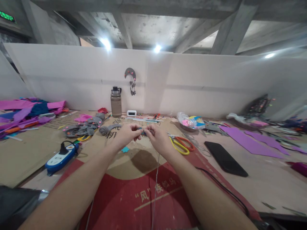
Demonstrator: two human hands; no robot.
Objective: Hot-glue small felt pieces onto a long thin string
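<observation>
My left hand (130,134) and my right hand (157,136) meet above the middle of the table, fingertips almost touching. Both are closed in a pinch around a small blue-grey piece (143,132), mostly hidden by the fingers. A thin grey cord (157,174) hangs from under my right hand down toward me. Below my left hand a turquoise flower-shaped cutout (125,149) lies on the cardboard. Scissors with orange and yellow handles (181,145) rest just right of my right hand. A grey roll of felt (104,130) lies left of my left hand.
A blue-and-white power strip (61,158) and grey felt pieces with pins (85,127) lie left. A water bottle (116,103) and small white clock (131,113) stand behind. To the right are a plastic-wrapped bowl (189,127), a black phone (225,158) and purple sheets (247,140).
</observation>
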